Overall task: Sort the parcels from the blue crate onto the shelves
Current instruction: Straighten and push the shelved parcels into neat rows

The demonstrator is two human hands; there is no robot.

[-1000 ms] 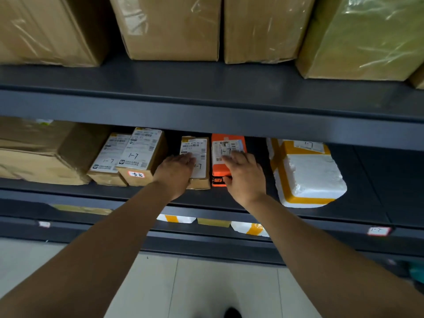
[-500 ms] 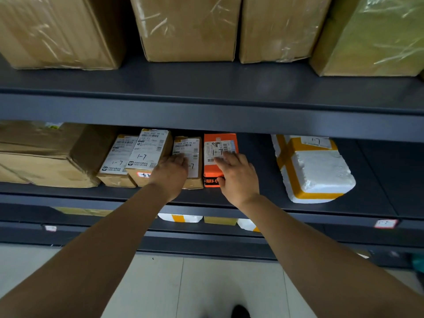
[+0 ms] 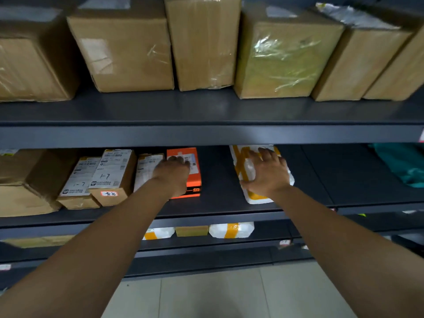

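On the middle shelf (image 3: pixel 218 180), your 2 hands lie on 2 separate parcels. Your left hand (image 3: pixel 172 175) rests flat on the orange parcel (image 3: pixel 193 180), fingers straight across its white printed label. That parcel is a small, bright orange box lying flat, with dark lettering on its front edge, and it sits just beside a row of 3 small labelled cartons (image 3: pixel 112 173). 2 of the 3 carry a handwritten "1-7". Your right hand (image 3: pixel 266 175) is spread wide on the white foam parcel (image 3: pixel 249 172), thumb out to the left and fingers fanned over its top. This parcel is bound with yellow tape and sits well apart from the orange one, with bare shelf between them. 1 large brown carton (image 3: pixel 27 180) stands at the left end and 1 teal item (image 3: pixel 401 166) at the far right. You have 6 brown cartons (image 3: pixel 124 53) on the upper shelf (image 3: pixel 206 109), 1 of them with a green, plastic-wrapped front (image 3: pixel 280 63). Below, the lower shelf (image 3: pixel 270 230) shows 2 white taped parcels (image 3: pixel 231 230) with 1 small brown box (image 3: pixel 191 230) between them.
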